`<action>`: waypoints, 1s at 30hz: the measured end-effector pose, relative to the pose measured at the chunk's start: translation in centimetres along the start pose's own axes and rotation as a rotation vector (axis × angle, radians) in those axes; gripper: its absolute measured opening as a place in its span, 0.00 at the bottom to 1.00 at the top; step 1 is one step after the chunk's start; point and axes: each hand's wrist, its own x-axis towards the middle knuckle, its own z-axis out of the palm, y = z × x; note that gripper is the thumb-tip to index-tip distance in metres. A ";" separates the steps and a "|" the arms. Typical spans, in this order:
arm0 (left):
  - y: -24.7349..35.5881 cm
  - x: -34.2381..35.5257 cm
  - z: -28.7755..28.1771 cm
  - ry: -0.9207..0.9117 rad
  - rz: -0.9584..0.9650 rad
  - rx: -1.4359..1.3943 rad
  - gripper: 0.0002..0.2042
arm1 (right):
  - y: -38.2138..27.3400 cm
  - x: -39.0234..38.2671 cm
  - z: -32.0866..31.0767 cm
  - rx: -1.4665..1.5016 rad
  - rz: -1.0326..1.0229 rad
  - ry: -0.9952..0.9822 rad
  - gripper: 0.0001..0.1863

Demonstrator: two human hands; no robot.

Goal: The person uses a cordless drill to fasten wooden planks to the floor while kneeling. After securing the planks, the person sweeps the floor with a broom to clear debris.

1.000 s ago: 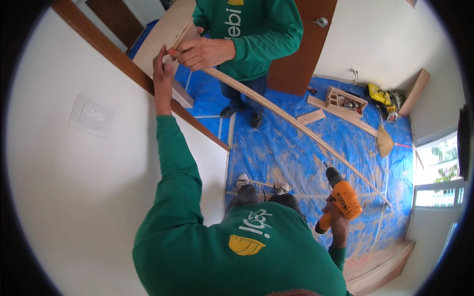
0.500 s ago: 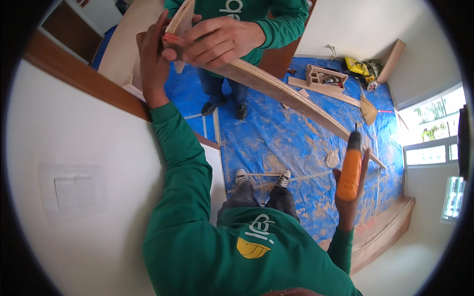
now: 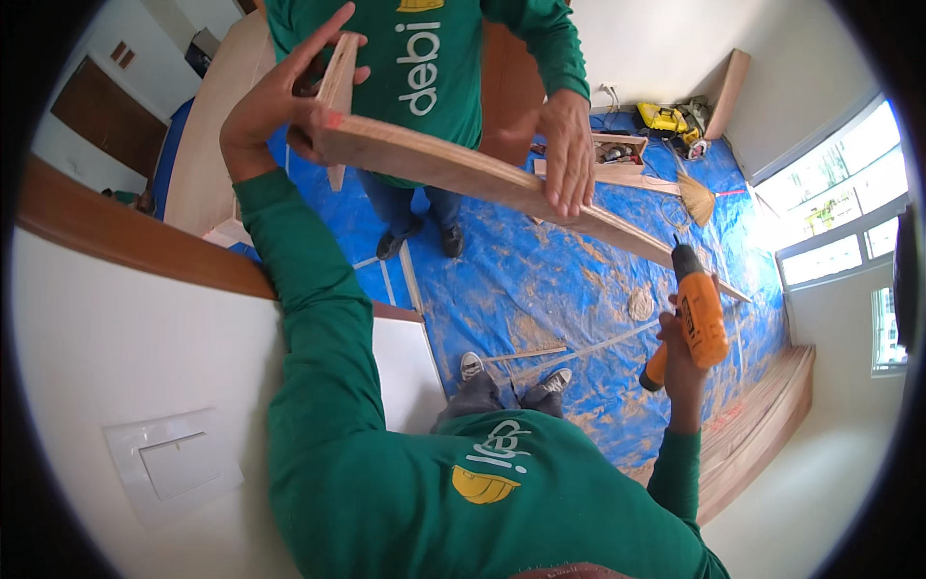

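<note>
My left hand [image 3: 265,114] grips the corner where a short plywood piece [image 3: 338,82] meets a long plywood board [image 3: 434,166]. A red mark shows on that corner. The board slants down across the view toward the far right. Wrapped around the handle of an orange and black cordless drill [image 3: 702,314] is my right hand [image 3: 683,362]. The drill's tip points away from me, close to the board but with no contact that I can make out. A co-worker's hand [image 3: 567,154] lies on the board's middle. Fingertips by the short piece are partly hidden.
A co-worker in a green shirt [image 3: 453,58] stands opposite. Blue sheeting [image 3: 540,289] with sawdust covers the floor. Beyond are a wooden toolbox [image 3: 622,150], a broom [image 3: 696,198] and a yellow tool case [image 3: 664,118]. Stacked boards [image 3: 762,415] lie right; a white wall [image 3: 125,338] stands left.
The co-worker's hand has moved from the corner to the board's middle. My left hand has shifted left and the corner slightly lower. The drill has turned, so its side and handle now show.
</note>
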 end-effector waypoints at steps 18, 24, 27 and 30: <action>0.7 -5.4 7.3 -0.052 -0.001 0.045 0.68 | 7.1 -5.7 -5.7 0.037 0.361 0.292 0.22; 1.7 -4.9 7.7 -0.117 -0.036 0.104 0.63 | 7.6 0.6 -4.8 -0.289 -0.119 0.103 0.44; 1.9 -4.3 8.7 -0.144 -0.068 0.109 0.62 | 8.6 4.6 -4.4 -0.357 -0.147 0.020 0.48; 2.3 -4.5 9.7 -0.093 -0.151 -0.029 0.61 | 10.2 7.6 -3.6 -0.399 -0.134 0.030 0.50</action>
